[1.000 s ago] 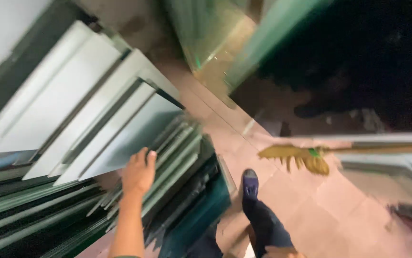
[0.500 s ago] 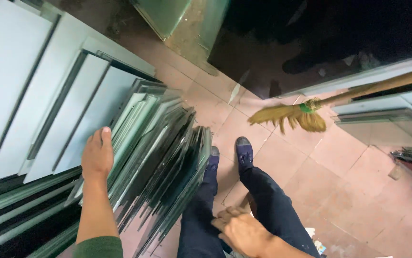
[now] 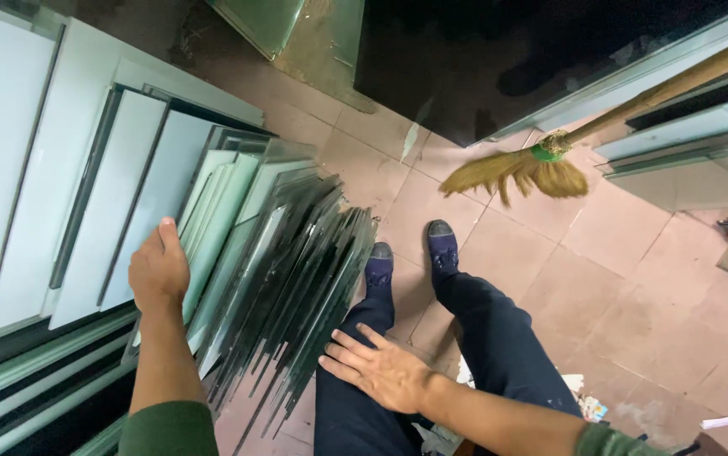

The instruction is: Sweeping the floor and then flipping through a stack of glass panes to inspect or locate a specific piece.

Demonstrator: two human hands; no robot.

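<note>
Seen from above, a person stands on a reddish tiled floor [image 3: 634, 253] beside a leaning stack of glass sheets [image 3: 296, 279], whose thin greenish edges fan out toward the dark blue shoes [image 3: 410, 253]. The left hand [image 3: 159, 272] rests its fingers on the top edge of the sheets at the stack's outer side, with the thumb raised, next to larger white-faced panels [image 3: 68, 186] that lean further to the left; whether it grips a sheet or only steadies it cannot be told. The right hand [image 3: 376, 367] is open with fingers spread, holding nothing, hovering over the left thigh just beside the lower edges of the glass. A straw broom [image 3: 520, 173] with a wooden handle lies across the floor ahead of the feet, well apart from both hands.
</note>
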